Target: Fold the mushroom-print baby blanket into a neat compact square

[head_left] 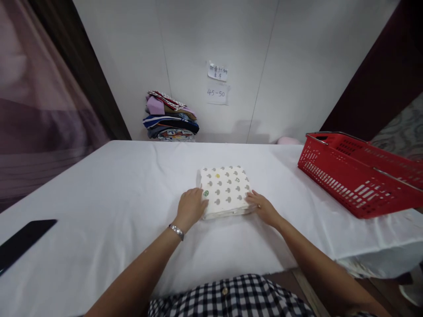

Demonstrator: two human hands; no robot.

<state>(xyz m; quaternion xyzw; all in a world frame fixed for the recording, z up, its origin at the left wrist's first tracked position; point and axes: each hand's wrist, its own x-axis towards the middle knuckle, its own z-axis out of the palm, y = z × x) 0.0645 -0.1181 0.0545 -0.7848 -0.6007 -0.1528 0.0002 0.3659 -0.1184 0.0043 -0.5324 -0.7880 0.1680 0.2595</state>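
A folded white cloth (228, 187) with a grey tree-like print and a few coloured marks lies flat on the white-covered table (132, 189), in several layers. My left hand (191, 204) grips its left edge, thumb over the near left corner and fingers along the side. On the opposite side my right hand (262, 208) holds the right edge near the front corner, its fingertips on the top layer. The undersides of both hands are hidden. A silver bracelet (176, 231) circles my left wrist.
At the right stands a red plastic basket (343, 180) with metal handles. Folded fabrics (172, 119) are stacked against the back wall. A black flat object (26, 240), perhaps a phone, lies at the far left. Two paper notes (217, 93) hang on the wall.
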